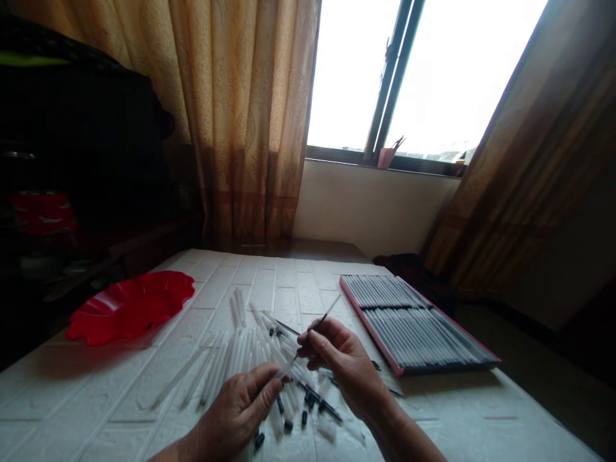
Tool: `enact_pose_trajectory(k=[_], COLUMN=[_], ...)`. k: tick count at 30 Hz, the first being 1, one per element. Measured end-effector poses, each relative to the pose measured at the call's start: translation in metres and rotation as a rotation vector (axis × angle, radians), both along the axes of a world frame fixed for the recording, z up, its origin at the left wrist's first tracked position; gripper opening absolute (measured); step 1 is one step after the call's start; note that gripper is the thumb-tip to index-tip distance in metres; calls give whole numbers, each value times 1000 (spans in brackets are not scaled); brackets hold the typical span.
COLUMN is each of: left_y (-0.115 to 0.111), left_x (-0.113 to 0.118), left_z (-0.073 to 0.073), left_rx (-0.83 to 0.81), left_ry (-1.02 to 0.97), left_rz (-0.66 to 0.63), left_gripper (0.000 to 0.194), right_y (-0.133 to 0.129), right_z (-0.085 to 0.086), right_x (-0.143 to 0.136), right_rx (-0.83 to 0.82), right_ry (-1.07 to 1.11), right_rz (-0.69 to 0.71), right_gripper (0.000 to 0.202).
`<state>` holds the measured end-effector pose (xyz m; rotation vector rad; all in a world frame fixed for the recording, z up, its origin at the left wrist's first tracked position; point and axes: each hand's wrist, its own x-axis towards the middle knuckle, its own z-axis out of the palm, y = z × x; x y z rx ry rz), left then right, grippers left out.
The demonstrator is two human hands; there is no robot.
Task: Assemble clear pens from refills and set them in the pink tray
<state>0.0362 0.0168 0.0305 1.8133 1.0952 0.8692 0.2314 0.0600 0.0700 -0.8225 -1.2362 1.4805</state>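
Refill (331, 308) pinched in right hand (341, 353) — clear tube (287, 367) between hands, gripped by left hand (240, 405)

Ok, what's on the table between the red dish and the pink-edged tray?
In the head view, translucent tubes and small black caps lie scattered between the red dish and the tray; the left hand and right hand reach over them.

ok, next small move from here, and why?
Probably slide the thin refill down into the clear tube: the right hand pinches the refill with its lower end aimed at the tube, and the left hand holds the tube roughly in line. Whether the tip is already inside is too small to tell.
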Motion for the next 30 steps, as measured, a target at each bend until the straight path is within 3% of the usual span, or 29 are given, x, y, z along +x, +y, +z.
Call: enact_pose_trajectory(k=[11,16,22,25,27,30], left_y=[1,0,1,1,2,2], left_x=[0,-2,-2,-1,0,1], left_z=[-2,-3,-5,-9,-12,-14], left_rx=[26,34,34,25,24,26], left_ry=[-18,-41,-134,-216,-269,-312], left_rz=[9,14,17,58,85,102], left_gripper=[52,50,49,52,57,59], right_y=[1,3,-5,-4,1,10], right_z=[-2,-5,-8,1,7,8], right_x=[1,-1,-8,1,12,30], right_rx=[64,71,175,342,466,508], right_ry=[-15,-77,-222,-559,-899,-1176], right_rz=[-34,15,122,135,58,-36], right_gripper=[37,41,30,25,24,19])
